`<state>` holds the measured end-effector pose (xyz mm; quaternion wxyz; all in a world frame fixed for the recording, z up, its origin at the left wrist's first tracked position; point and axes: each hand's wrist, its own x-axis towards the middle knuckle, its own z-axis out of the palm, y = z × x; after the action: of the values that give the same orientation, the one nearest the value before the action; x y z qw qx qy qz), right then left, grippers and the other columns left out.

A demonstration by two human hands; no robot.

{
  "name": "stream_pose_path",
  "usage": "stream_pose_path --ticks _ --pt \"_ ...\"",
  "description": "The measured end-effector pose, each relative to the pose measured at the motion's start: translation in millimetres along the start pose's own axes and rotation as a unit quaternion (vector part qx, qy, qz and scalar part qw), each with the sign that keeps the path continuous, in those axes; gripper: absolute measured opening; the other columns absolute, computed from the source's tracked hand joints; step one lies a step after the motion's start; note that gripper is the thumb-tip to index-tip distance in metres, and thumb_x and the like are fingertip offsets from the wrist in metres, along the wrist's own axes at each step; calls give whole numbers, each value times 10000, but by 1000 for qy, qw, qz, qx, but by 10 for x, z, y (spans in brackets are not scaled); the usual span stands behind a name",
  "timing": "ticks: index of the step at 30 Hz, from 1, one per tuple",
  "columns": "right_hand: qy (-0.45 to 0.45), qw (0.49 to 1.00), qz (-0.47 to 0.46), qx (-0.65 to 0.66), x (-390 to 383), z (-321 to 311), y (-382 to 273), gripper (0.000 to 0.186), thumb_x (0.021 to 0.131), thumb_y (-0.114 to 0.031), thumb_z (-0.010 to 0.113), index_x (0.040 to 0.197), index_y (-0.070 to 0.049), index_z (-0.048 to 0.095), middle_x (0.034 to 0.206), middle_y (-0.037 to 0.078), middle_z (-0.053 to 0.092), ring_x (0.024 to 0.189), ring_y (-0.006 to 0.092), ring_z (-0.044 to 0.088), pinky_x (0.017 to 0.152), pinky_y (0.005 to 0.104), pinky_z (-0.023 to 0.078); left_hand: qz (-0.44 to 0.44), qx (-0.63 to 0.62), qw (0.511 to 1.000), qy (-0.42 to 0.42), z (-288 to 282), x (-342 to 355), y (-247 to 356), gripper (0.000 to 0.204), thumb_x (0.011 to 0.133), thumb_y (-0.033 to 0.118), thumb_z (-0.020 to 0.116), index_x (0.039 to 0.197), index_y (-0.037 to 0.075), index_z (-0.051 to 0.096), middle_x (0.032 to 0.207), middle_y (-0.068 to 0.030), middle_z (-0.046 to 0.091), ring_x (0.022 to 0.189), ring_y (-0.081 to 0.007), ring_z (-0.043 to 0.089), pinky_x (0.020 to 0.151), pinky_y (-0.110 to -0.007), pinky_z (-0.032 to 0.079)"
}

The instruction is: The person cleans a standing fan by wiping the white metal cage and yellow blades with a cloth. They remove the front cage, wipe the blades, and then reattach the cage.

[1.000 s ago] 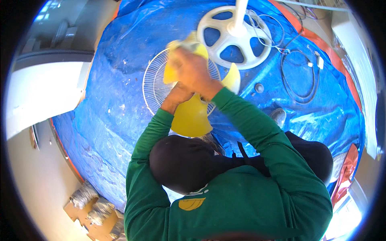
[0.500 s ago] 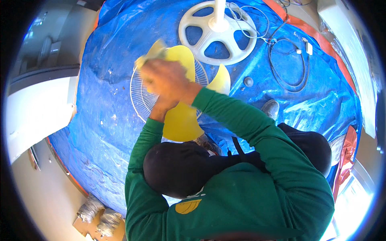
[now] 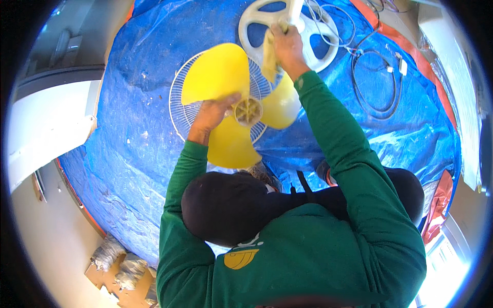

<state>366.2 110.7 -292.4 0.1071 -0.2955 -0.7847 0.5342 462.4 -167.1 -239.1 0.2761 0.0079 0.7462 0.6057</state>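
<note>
Fan blade (image 3: pixel 248 111), yellow, three-lobed, grasped near its middle by my left hand (image 3: pixel 214 112), over the white grille (image 3: pixel 177 100), my right hand (image 3: pixel 288 47) clutching a pale cloth (image 3: pixel 269 57), white base (image 3: pixel 243 25) behind it, blue tarp (image 3: pixel 138 154) beneath.

Yellow three-bladed fan rotor (image 3: pixel 248 111) – ribbed hub (image 3: pixel 248 115) facing up; pale-yellow cloth (image 3: pixel 269 54) – crumpled, drooping near one blade (image 3: pixel 282 105).

Three-bladed plastic fan wheel (image 3: pixel 248 111) is plain yellow; limp cloth (image 3: pixel 268 56), paler yellow. Round wire grille (image 3: pixel 181 97) and spoked circular base (image 3: pixel 319 57) are white. Creased plastic sheet (image 3: pixel 138 154) is blue, orange-edged. Long-sleeved top (image 3: pixel 308 251): green, yellow motif (image 3: pixel 240 259).
</note>
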Motion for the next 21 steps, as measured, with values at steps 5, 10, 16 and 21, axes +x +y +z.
stream_pose_path --ticks 5,10,16,21 --pt "-114 987 -109 0 -842 137 -416 496 1013 -402 755 1235 30 659 1232 287 739 1132 461 730 966 528 581 15 -312 949 36 80 205 72 481 1189 388 555 1542 61 567 1421 -100 704 1237 -225 723 1046 -407 605" --pt "-188 907 -374 29 -1681 278 -289 346 863 -159 745 1156 2 653 1218 243 693 1213 462 647 1023 577 529 13 -332 940 72 -73 208 -66 561 1218 492 405 1569 73 530 1509 -117 647 1339 -248 667 1112 -432 576" --pt "-261 842 -471 20 -1369 218 -357 344 857 -101 726 1196 -45 699 1222 200 697 1191 437 668 1008 568 550 74 -376 922 61 -233 121 -143 560 1220 494 395 1566 77 537 1532 -136 632 1376 -279 647 1132 -453 567" --pt "-84 881 -462 -62 -839 -76 -727 361 891 -44 741 1250 -52 713 1180 218 655 993 463 712 859 560 610 101 -317 937 104 -274 -72 14 634 1192 591 410 1546 86 556 1343 -109 762 1098 -262 794 809 -407 663"
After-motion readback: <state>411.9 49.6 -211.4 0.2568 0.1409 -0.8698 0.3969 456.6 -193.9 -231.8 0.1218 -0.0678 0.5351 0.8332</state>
